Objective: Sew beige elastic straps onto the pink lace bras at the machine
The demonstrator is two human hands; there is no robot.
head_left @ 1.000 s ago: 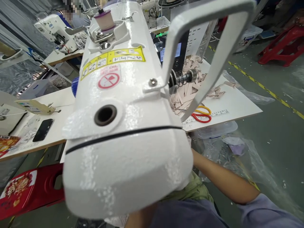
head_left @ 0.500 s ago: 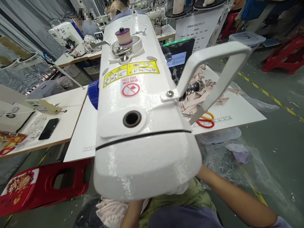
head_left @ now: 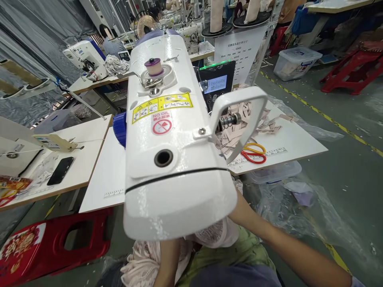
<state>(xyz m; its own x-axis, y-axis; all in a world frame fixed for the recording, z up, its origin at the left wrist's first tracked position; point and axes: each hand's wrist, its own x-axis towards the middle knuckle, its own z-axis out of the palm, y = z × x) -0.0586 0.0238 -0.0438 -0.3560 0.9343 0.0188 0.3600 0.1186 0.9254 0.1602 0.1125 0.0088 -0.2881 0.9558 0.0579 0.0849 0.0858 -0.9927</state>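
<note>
A white sewing machine head (head_left: 179, 203) fills the middle of the view and covers both of my hands. Only my forearms show, the left coming up below the machine's front and the right reaching in from the lower right. Pale pink lace fabric (head_left: 140, 263) lies beside my left forearm, and more of it (head_left: 215, 235) spreads over my lap between the arms. What my fingers hold is hidden. On the table to the right are a heap of pale pink strips (head_left: 239, 119) and scissors (head_left: 254, 153) with red and yellow handles.
A black phone (head_left: 60, 170) lies on the left table (head_left: 86, 159). A red stool (head_left: 68, 243) stands at the lower left. The machine's white lever (head_left: 254, 95) juts out to the right. Beyond are a lit control screen (head_left: 217, 84), a plastic bin (head_left: 296, 63) and another red stool (head_left: 353, 71).
The camera view has shifted, so the machine sits lower and its lever further left. My right forearm reaches further in, and more of the lace fabric shows between my arms.
</note>
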